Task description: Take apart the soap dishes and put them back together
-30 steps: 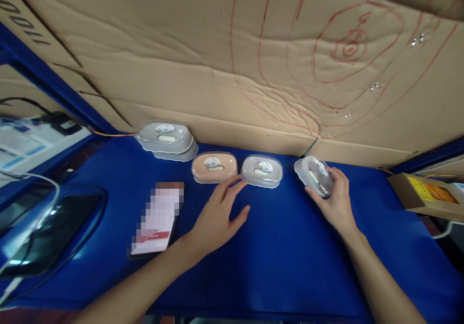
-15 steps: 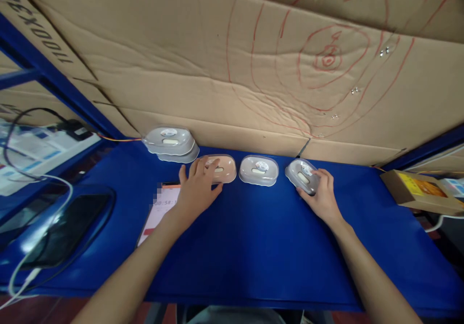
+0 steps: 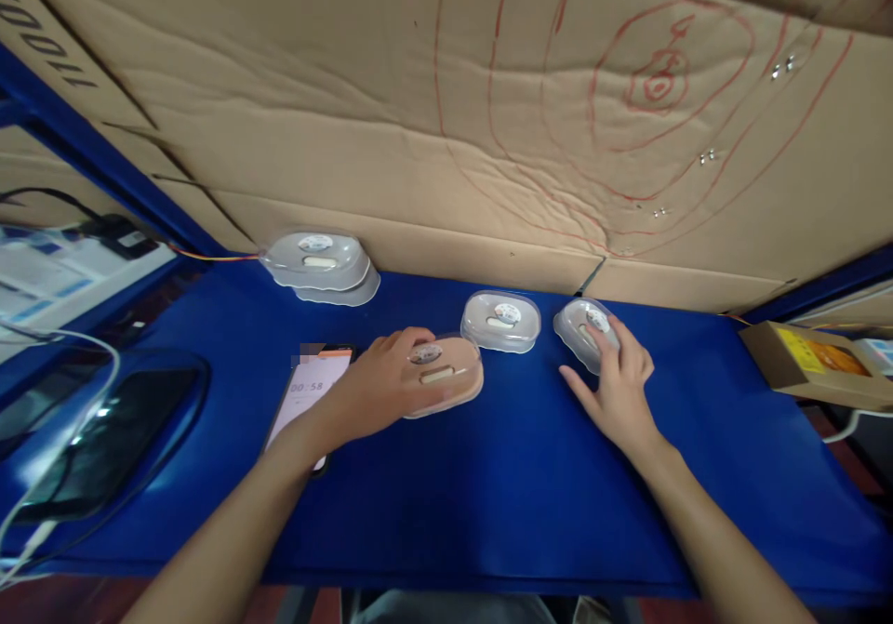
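My left hand [image 3: 383, 378] grips the left end of a peach-coloured case with a clear lid [image 3: 457, 373], its fingers wrapped around the side. At the right, my right hand [image 3: 618, 387] rests its fingertips on a grey case with a clear lid [image 3: 582, 331], the thumb spread away from it. Between the two hands, nearer the cardboard, lies another grey case [image 3: 500, 322]. Two more grey cases are stacked [image 3: 325, 266] at the back left.
A phone showing a timer [image 3: 307, 401] lies beside my left forearm on the blue table [image 3: 488, 503]. Another dark phone with cables [image 3: 112, 443] is farther left. Cardboard [image 3: 349, 150] stands along the back, and a small open box [image 3: 809, 364] sits at the right.
The peach case has come nearer to me and slightly right, tilted, with my left hand now closed on its end. My right thumb has moved off the right grey case.
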A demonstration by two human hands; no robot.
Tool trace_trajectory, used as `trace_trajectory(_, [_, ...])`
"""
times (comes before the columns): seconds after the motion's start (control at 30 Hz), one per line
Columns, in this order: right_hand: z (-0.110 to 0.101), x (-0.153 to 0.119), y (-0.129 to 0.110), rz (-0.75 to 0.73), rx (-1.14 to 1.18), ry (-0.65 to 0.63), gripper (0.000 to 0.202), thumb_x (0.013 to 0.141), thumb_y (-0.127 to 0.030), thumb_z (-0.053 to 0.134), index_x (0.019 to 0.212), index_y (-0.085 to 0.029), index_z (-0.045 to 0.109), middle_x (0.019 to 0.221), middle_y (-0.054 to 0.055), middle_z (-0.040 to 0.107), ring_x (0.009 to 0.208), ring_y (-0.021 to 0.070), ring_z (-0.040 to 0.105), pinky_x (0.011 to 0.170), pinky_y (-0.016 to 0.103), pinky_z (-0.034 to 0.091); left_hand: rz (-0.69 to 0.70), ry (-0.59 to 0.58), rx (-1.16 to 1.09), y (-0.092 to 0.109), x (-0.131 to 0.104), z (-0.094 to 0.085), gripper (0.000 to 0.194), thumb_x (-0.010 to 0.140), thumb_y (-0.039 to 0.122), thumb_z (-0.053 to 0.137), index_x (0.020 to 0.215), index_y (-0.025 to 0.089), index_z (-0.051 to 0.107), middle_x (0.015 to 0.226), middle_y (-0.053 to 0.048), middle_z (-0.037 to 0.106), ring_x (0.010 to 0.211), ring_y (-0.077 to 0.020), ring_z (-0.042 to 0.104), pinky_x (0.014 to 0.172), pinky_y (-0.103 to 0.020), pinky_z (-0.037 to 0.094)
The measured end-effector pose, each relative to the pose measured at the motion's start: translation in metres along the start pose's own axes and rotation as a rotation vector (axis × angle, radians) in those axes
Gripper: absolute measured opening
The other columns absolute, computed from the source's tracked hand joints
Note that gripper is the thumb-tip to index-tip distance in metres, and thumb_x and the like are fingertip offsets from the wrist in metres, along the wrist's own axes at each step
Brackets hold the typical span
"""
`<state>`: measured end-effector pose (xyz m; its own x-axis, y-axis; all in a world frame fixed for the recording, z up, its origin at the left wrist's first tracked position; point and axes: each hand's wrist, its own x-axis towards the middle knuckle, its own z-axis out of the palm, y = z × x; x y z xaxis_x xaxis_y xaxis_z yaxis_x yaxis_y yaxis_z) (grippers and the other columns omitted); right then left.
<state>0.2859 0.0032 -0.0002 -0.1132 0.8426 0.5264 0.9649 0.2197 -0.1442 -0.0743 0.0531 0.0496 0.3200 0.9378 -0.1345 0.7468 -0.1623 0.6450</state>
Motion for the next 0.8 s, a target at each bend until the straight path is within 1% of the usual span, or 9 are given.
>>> trace_trajectory(0.07, [-0.005, -0.004, -0.018, -0.144, 0.084, -0.06, 0.066, 0.102, -0.046, 0.063, 0.159, -0.026, 0.036, 0.161, 0.022, 0.039, 0.15, 0.042, 0.04, 0.114, 0.064, 0.038, -0.027, -0.063, -0.149, 0.003, -0.002, 0.0, 0.072, 0.081, 0.068, 0.074, 0.136, 0.026, 0.058, 0.135, -0.011, 0.067, 0.12, -0.0363, 0.065, 0.098, -0.045, 0.051])
trace_trajectory(0.17, [-0.008, -0.012, -0.042, -0.361, 0.195, -0.231, 0.063, 0.103, -0.044, 0.062, 0.159, -0.026, 0.037, 0.162, 0.019, 0.042, 0.151, 0.038, 0.041, 0.116, 0.061, 0.039, -0.021, -0.065, -0.272, 0.001, -0.001, 0.003, 0.071, 0.083, 0.068, 0.072, 0.138, 0.026, 0.055, 0.138, -0.012, 0.067, 0.123, -0.0342, 0.065, 0.1, -0.043, 0.051])
trace_trajectory(0.3, [-0.004, -0.019, -0.062, -0.512, 0.221, -0.409, 0.063, 0.105, -0.042, 0.059, 0.161, -0.024, 0.035, 0.166, 0.014, 0.044, 0.156, 0.0351, 0.035, 0.122, 0.063, 0.034, -0.001, 0.145, -0.025, -0.01, 0.006, 0.011, 0.071, 0.087, 0.065, 0.069, 0.14, 0.021, 0.054, 0.137, -0.016, 0.066, 0.125, -0.0391, 0.062, 0.104, -0.052, 0.049])
trace_trajectory(0.4, [-0.003, -0.019, -0.066, -0.54, 0.249, -0.442, 0.056, 0.106, -0.039, 0.059, 0.157, -0.022, 0.042, 0.159, 0.013, 0.053, 0.153, 0.0343, 0.04, 0.122, 0.063, 0.033, 0.053, 0.286, 0.194, -0.02, 0.012, 0.016, 0.069, 0.088, 0.057, 0.071, 0.142, 0.018, 0.053, 0.142, -0.019, 0.062, 0.132, -0.0433, 0.055, 0.11, -0.058, 0.044])
trace_trajectory(0.53, [-0.009, -0.019, -0.067, -0.53, 0.338, -0.386, 0.034, 0.105, -0.042, 0.061, 0.133, -0.022, 0.063, 0.132, 0.011, 0.07, 0.132, 0.0305, 0.058, 0.116, 0.056, 0.038, 0.076, 0.201, 0.19, -0.029, 0.016, 0.019, 0.072, 0.086, 0.058, 0.073, 0.144, 0.02, 0.052, 0.146, -0.016, 0.061, 0.134, -0.042, 0.055, 0.112, -0.058, 0.044])
trace_trajectory(0.6, [-0.012, -0.02, -0.067, -0.529, 0.371, -0.36, 0.028, 0.103, -0.044, 0.064, 0.119, -0.021, 0.067, 0.116, 0.009, 0.073, 0.122, 0.0284, 0.062, 0.112, 0.052, 0.041, 0.074, 0.159, 0.143, -0.031, 0.017, 0.018, 0.072, 0.087, 0.062, 0.071, 0.144, 0.022, 0.052, 0.145, -0.013, 0.063, 0.133, -0.039, 0.058, 0.111, -0.055, 0.047])
trace_trajectory(0.67, [-0.016, -0.02, -0.069, -0.531, 0.385, -0.346, 0.027, 0.101, -0.046, 0.067, 0.109, -0.02, 0.067, 0.107, 0.008, 0.073, 0.116, 0.0276, 0.064, 0.11, 0.052, 0.043, 0.081, 0.175, 0.141, -0.033, 0.018, 0.017, 0.072, 0.088, 0.064, 0.069, 0.144, 0.022, 0.052, 0.143, -0.013, 0.064, 0.132, -0.037, 0.06, 0.111, -0.053, 0.048])
trace_trajectory(0.73, [-0.018, -0.018, -0.071, -0.532, 0.382, -0.363, 0.033, 0.097, -0.051, 0.071, 0.108, -0.02, 0.066, 0.113, 0.01, 0.072, 0.122, 0.0307, 0.063, 0.111, 0.055, 0.042, 0.088, 0.212, 0.174, -0.034, 0.02, 0.019, 0.072, 0.089, 0.061, 0.071, 0.145, 0.019, 0.052, 0.144, -0.016, 0.063, 0.135, -0.039, 0.057, 0.112, -0.056, 0.047])
trace_trajectory(0.8, [-0.019, -0.014, -0.076, -0.529, 0.363, -0.423, 0.046, 0.091, -0.052, 0.078, 0.121, -0.02, 0.064, 0.135, 0.015, 0.067, 0.14, 0.0371, 0.053, 0.117, 0.062, 0.038, 0.094, 0.23, 0.219, -0.036, 0.022, 0.022, 0.072, 0.088, 0.053, 0.073, 0.146, 0.017, 0.051, 0.15, -0.02, 0.057, 0.142, -0.043, 0.051, 0.114, -0.061, 0.043])
